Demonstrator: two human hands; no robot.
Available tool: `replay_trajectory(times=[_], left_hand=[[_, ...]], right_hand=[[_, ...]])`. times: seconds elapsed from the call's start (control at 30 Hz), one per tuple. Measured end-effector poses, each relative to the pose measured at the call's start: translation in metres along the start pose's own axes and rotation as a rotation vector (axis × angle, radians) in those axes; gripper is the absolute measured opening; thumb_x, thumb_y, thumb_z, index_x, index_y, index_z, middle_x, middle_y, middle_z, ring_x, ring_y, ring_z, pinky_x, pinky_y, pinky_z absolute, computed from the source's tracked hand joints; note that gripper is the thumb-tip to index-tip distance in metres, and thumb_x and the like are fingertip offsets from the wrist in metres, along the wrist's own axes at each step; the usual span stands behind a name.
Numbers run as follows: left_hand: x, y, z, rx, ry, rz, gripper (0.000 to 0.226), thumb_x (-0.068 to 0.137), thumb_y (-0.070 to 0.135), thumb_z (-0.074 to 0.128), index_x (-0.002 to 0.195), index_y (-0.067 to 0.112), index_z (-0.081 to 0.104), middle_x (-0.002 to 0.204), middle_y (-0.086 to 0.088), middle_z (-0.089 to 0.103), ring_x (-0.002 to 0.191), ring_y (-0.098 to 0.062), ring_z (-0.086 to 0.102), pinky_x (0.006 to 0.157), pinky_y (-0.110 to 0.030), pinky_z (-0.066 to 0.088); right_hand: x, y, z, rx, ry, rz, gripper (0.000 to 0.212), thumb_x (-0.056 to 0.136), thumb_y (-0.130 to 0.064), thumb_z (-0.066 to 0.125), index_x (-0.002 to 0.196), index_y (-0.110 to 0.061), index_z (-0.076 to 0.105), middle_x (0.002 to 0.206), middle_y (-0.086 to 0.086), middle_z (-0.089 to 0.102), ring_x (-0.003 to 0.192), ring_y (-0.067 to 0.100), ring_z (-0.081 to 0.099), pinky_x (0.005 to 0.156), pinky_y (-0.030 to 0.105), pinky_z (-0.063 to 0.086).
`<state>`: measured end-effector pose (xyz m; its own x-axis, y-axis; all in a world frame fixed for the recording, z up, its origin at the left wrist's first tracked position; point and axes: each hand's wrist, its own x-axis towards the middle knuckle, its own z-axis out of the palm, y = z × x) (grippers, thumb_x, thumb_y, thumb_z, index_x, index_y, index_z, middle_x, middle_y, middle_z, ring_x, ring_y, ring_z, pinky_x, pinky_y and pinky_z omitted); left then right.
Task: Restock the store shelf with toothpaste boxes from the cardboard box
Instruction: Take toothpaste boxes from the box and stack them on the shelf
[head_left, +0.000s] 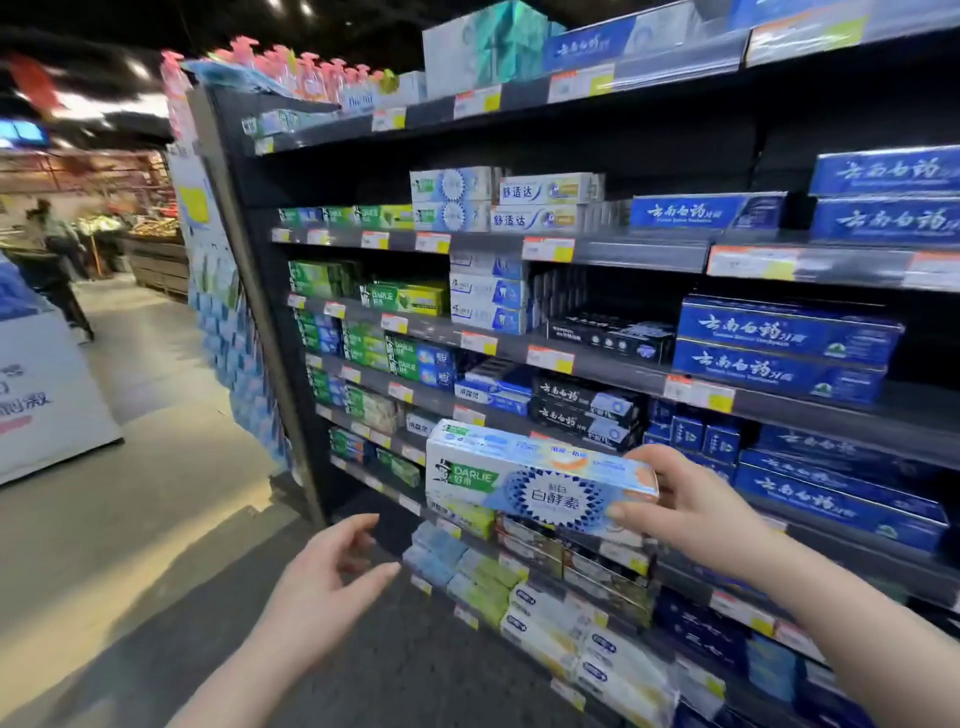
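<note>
My right hand (680, 499) grips the right end of a white and light-blue Darlie toothpaste box (524, 478), held level in front of the lower shelves of the dark store shelf (597, 358). My left hand (332, 577) hovers lower left of the box with fingers spread, holding nothing and not touching it. The shelf levels carry rows of green, white, black and blue toothpaste boxes. No cardboard box is in view.
Blue boxes (784, 348) fill the right side of the shelf, green ones (405, 299) the left. The aisle floor (156, 519) runs to the left past a white display stand (47, 395). A person (57, 260) stands far down the aisle.
</note>
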<state>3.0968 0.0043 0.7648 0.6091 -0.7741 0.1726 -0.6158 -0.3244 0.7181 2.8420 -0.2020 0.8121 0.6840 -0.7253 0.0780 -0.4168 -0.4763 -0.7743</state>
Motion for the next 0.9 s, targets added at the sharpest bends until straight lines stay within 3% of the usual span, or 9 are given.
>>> replay_trajectory(times=[0.13,0.27,0.37,0.47,0.57,0.67,0.73,0.8,0.9], left_hand=[[0.043,-0.018,-0.014,-0.023,0.013,0.016,0.045,0.077,0.026,0.071,0.117,0.031,0.052,0.104,0.006,0.061,0.09,-0.002,0.059,0.068,-0.01,0.039],[0.097,-0.037,-0.026,-0.028,0.005,0.006,0.043,0.078,0.026,0.071,0.113,0.036,0.048,0.105,0.007,0.059,0.09,-0.002,0.058,0.069,-0.007,0.039],[0.152,-0.049,-0.04,-0.05,0.022,0.003,0.042,0.077,0.023,0.072,0.108,0.038,0.048,0.103,0.005,0.06,0.09,-0.007,0.059,0.075,-0.013,0.044],[0.217,-0.05,-0.054,-0.055,0.037,-0.008,0.043,0.074,0.029,0.074,0.107,0.039,0.049,0.099,0.007,0.061,0.087,-0.008,0.06,0.078,-0.018,0.045],[0.278,-0.044,-0.063,-0.064,0.064,0.022,0.052,0.058,0.05,0.069,0.105,0.043,0.049,0.099,0.009,0.061,0.085,-0.008,0.061,0.081,-0.025,0.048],[0.326,-0.044,-0.065,-0.095,0.081,0.047,0.046,0.058,0.046,0.072,0.097,0.052,0.047,0.1,0.009,0.061,0.088,-0.012,0.063,0.087,-0.033,0.05],[0.355,-0.046,-0.063,-0.117,0.071,0.057,0.046,0.06,0.043,0.072,0.097,0.053,0.047,0.102,0.008,0.061,0.088,-0.013,0.062,0.087,-0.034,0.051],[0.383,-0.046,-0.062,-0.125,0.046,0.069,0.043,0.068,0.038,0.071,0.104,0.048,0.05,0.106,0.011,0.06,0.092,-0.008,0.06,0.088,-0.029,0.049],[0.43,-0.041,-0.065,-0.12,0.018,0.123,0.048,0.073,0.039,0.068,0.117,0.038,0.048,0.109,0.013,0.056,0.097,-0.004,0.057,0.083,-0.023,0.046]], right_hand=[[0.045,-0.027,0.006,0.036,0.004,-0.043,0.038,0.077,-0.033,0.069,0.1,-0.04,0.041,0.093,-0.01,0.063,0.074,0.001,0.066,0.066,0.019,0.053],[0.111,-0.037,0.014,0.054,0.046,-0.089,0.034,0.076,-0.027,0.071,0.098,-0.033,0.047,0.093,-0.009,0.068,0.071,0.004,0.067,0.068,0.027,0.054],[0.175,-0.044,0.02,0.106,0.07,-0.127,0.036,0.075,-0.02,0.072,0.101,-0.025,0.049,0.092,-0.003,0.069,0.066,0.002,0.065,0.064,0.028,0.053],[0.243,-0.055,0.02,0.101,0.108,-0.175,0.037,0.067,-0.037,0.075,0.093,-0.034,0.05,0.089,-0.002,0.071,0.075,0.014,0.068,0.077,0.041,0.054],[0.303,-0.07,0.013,0.097,0.142,-0.22,0.037,0.064,-0.042,0.076,0.091,-0.037,0.051,0.088,0.0,0.071,0.074,0.017,0.067,0.079,0.052,0.053],[0.351,-0.087,0.002,0.056,0.177,-0.271,0.058,0.048,-0.075,0.066,0.091,-0.042,0.049,0.087,0.0,0.07,0.077,0.019,0.068,0.078,0.051,0.054],[0.377,-0.099,-0.003,0.037,0.188,-0.297,0.064,0.044,-0.08,0.061,0.092,-0.039,0.049,0.084,0.001,0.07,0.076,0.018,0.069,0.077,0.05,0.054],[0.398,-0.109,-0.006,0.03,0.208,-0.321,0.061,0.046,-0.076,0.064,0.09,-0.037,0.05,0.078,-0.001,0.071,0.07,0.015,0.069,0.075,0.047,0.055],[0.426,-0.123,-0.01,-0.031,0.247,-0.34,0.035,0.065,-0.048,0.071,0.09,-0.033,0.052,0.068,-0.007,0.071,0.062,0.008,0.067,0.07,0.036,0.055]])
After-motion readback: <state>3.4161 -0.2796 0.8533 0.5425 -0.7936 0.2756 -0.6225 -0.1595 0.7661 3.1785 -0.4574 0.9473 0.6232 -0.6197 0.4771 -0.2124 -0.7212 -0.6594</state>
